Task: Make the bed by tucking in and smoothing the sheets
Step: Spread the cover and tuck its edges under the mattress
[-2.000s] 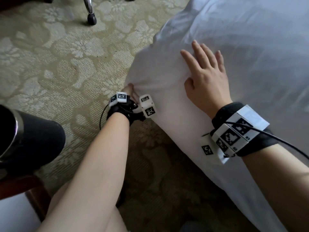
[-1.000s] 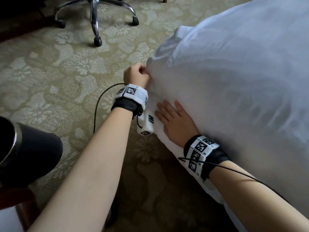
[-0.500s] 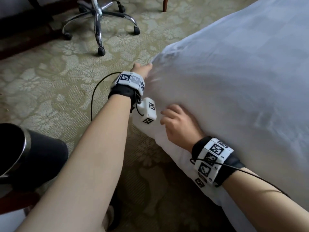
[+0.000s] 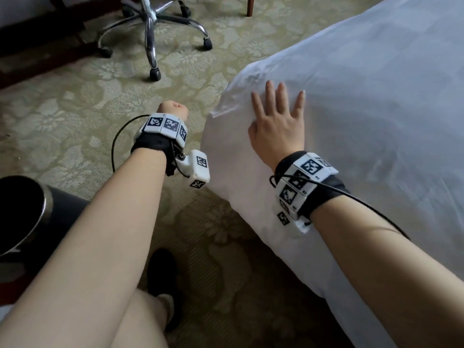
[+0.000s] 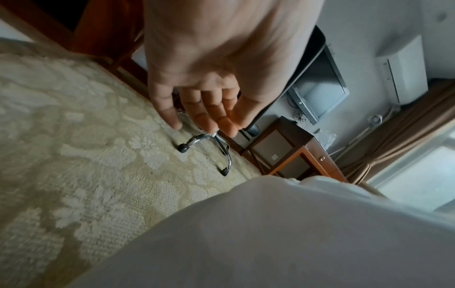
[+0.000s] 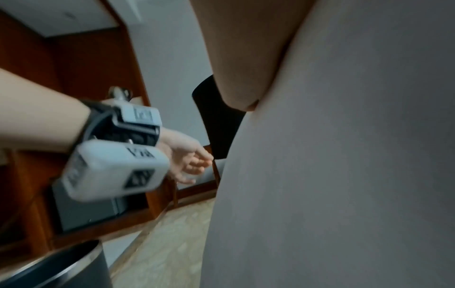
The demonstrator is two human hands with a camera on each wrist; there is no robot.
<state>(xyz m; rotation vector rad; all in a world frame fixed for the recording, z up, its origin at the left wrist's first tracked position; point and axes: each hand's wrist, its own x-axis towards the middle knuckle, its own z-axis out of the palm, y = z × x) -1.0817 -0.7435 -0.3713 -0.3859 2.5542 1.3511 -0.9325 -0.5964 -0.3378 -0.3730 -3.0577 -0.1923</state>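
On the bed corner, right hand point(image 4: 277, 121) lies flat, fingers spread, pressing the white sheet point(image 4: 364, 109). Left hand point(image 4: 173, 110) hangs over the carpet point(image 4: 62, 101) just beside the bed, fingers loosely curled, holding nothing.

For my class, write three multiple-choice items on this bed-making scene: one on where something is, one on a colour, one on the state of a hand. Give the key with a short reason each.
1. Where is the right hand?
A. flat on the sheet, near the bed corner
B. on the carpet
C. on the office chair base

2. What colour is the sheet?
A. green
B. white
C. black

3. The left hand is
A. gripping the sheet
B. pressing the carpet
C. held off the bed, holding nothing

Key: 1 A, fingers spread on the fabric; 2 B, plain white cloth; 3 C, its wrist view shows loosely curled, empty fingers.
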